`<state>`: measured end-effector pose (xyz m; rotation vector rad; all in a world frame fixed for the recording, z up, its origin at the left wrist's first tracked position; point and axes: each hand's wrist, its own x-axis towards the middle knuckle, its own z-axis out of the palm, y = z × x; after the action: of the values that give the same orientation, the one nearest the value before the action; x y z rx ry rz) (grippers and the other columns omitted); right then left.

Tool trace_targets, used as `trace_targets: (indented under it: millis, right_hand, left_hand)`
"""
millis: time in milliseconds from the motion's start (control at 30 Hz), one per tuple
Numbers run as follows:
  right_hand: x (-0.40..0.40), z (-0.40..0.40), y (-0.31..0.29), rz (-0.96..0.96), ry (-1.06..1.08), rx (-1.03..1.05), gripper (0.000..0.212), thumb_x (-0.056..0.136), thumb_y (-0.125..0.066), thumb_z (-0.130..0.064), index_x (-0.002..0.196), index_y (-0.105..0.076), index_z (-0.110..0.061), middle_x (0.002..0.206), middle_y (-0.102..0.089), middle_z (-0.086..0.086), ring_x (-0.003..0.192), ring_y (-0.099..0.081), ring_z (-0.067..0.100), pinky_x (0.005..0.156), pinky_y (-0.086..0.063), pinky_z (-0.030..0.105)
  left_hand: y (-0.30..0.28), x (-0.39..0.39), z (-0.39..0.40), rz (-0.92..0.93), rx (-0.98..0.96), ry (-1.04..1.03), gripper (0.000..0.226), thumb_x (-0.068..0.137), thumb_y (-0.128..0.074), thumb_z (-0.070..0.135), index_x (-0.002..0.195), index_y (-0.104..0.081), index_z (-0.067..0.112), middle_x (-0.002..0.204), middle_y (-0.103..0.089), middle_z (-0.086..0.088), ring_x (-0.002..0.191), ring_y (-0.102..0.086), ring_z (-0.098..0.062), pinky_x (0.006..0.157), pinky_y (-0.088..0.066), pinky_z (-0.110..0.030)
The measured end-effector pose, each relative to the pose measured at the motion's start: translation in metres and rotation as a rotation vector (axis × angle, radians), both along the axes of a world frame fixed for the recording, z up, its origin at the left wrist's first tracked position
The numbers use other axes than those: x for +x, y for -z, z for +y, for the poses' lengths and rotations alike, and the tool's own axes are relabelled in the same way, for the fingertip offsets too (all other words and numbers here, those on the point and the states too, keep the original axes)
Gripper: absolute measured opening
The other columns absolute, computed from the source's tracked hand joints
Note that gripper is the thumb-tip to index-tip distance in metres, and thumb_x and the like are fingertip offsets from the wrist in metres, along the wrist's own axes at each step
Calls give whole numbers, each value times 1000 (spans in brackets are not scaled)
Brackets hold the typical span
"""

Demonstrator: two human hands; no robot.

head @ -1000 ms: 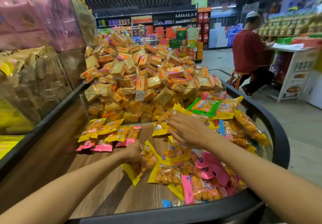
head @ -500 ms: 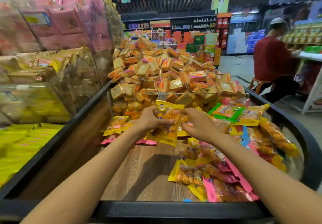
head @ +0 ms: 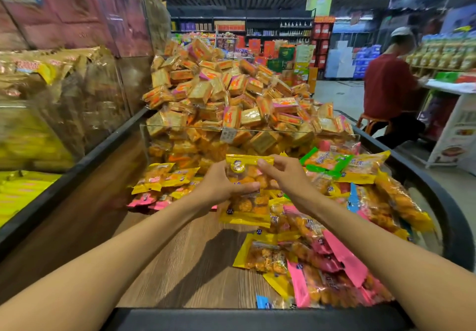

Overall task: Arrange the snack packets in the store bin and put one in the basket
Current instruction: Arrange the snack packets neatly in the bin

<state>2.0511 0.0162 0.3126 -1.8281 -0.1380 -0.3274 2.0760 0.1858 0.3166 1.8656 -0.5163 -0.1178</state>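
**A:** Where does the job stand?

**B:** Partway, by my judgement. At centre frame both hands hold up one yellow snack packet [head: 247, 189] above the wooden floor of the store bin [head: 180, 266]. The left hand [head: 221, 186] grips its left side, fingers curled around it. The right hand [head: 280, 173] pinches the top edge.

**A:** What looks arranged?

**B:** Left of centre, a neat row of yellow and pink packets [head: 164, 183] lies flat against the clear divider [head: 247, 131]. At lower right, a loose heap of packets [head: 322, 248] is still jumbled.

**A:** And the basket?

**B:** No basket is in view, so that step seems not yet done.

**A:** Anything else?

**B:** Beyond the divider is a mound of square orange packets [head: 226, 98]. At upper right, a person in a red top [head: 389, 86] sits.
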Motion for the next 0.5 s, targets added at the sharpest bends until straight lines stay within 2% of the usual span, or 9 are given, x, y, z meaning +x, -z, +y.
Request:
trace_targets:
  millis: [33,100,167,233,300,367,500]
  right_hand:
    - [0,-1,0,1,9,19,26,91,-63,-29,72,-64,-12,70,-53,13,72,-52,22,67,-50,46]
    - [0,-2,-1,22,17,67,22,91,-64,-22,70,-64,-14,63,-59,2,68,-57,17,65,-50,38]
    - [0,-2,-1,51,25,118,22,91,-63,-20,70,-64,-15,59,-60,-7,65,-58,13,58,-52,30]
    - [1,-2,0,78,16,143,22,92,-62,-22,74,-65,-8,66,-60,0,69,-58,15,55,-51,26]
    - [1,-1,-1,101,3,174,29,92,-61,-24,90,-65,5,78,-61,9,75,-60,19,56,-52,25]
    - [1,-1,-2,115,3,199,35,93,-60,-23,99,-64,11,82,-63,12,73,-61,19,53,-51,23]
    - [-1,-2,-4,110,28,227,35,92,-61,-21,99,-64,13,82,-62,15,68,-58,19,46,-46,20]
  left_hand:
    - [-1,-1,0,23,-22,3,22,78,-75,31,97,-66,22,92,-73,7,86,-68,-6,74,-56,-23]
    - [-3,3,2,114,-93,-29,31,87,-63,40,100,-67,13,97,-73,-4,92,-70,-16,74,-57,-31]
    - [-6,5,5,154,-137,-55,35,91,-56,40,94,-68,7,94,-72,-10,88,-70,-20,67,-57,-27]
    - [-7,4,7,141,-161,-66,32,93,-55,34,92,-69,4,87,-72,-10,74,-68,-15,55,-53,-21]
    - [-9,1,8,127,-186,-70,33,94,-55,30,97,-69,0,84,-71,-9,65,-67,-10,51,-51,-18]
    - [-9,0,7,129,-207,-65,33,93,-56,29,100,-69,-1,85,-71,-10,64,-67,-9,51,-50,-18]
    - [-11,-2,6,146,-254,-42,29,92,-58,28,102,-70,4,88,-72,-8,70,-69,-14,52,-52,-22]
